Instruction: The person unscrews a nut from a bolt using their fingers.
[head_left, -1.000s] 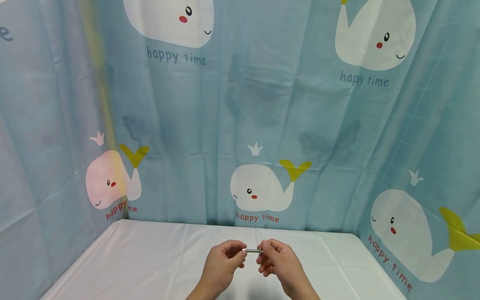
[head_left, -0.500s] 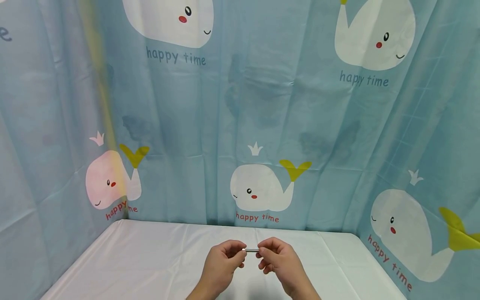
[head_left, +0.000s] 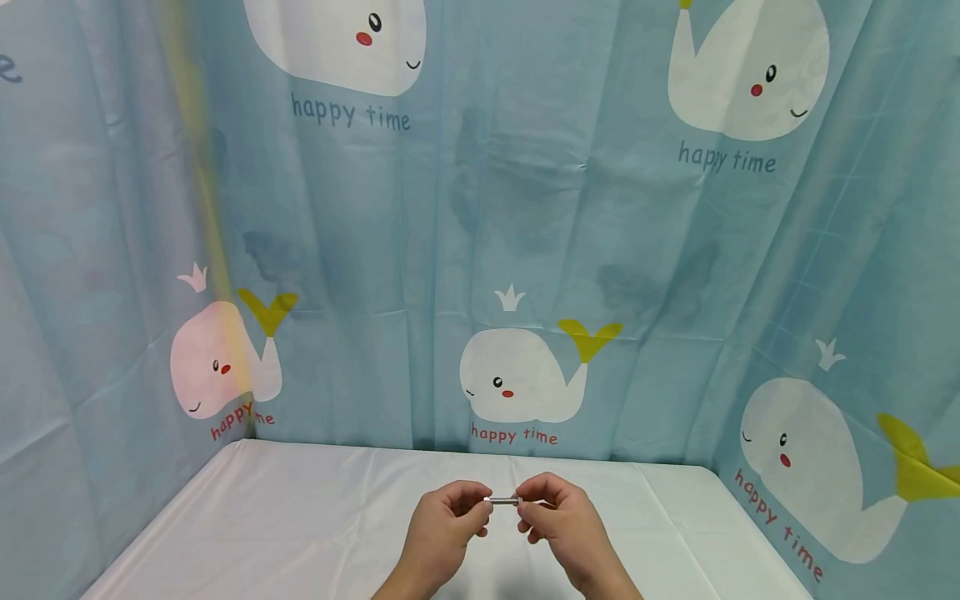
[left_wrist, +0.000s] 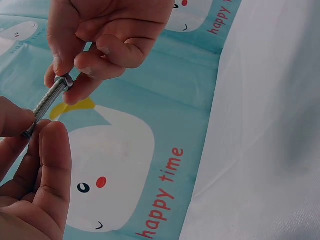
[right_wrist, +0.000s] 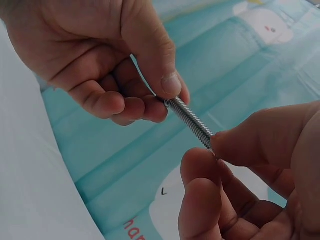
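A silver threaded bolt (head_left: 504, 501) is held roughly level above the table, between both hands. My left hand (head_left: 442, 529) pinches its left end, where the fingertips mostly cover what looks like the head. At the other end, a hex nut (left_wrist: 64, 81) shows around the bolt in the left wrist view. My right hand (head_left: 562, 521) pinches this nut between thumb and fingers. In the right wrist view the bare thread (right_wrist: 191, 121) runs between the two hands, and the right fingertips hide the nut.
A white cloth covers the table (head_left: 300, 508) below the hands. Blue curtains (head_left: 360, 250) with printed whales rise behind the table and along its left and right sides.
My right thumb and fingers have shifted around the bolt's right end, the index finger rising slightly. The nut showed more plainly one second ago. My left hand and the bolt have stayed nearly still.
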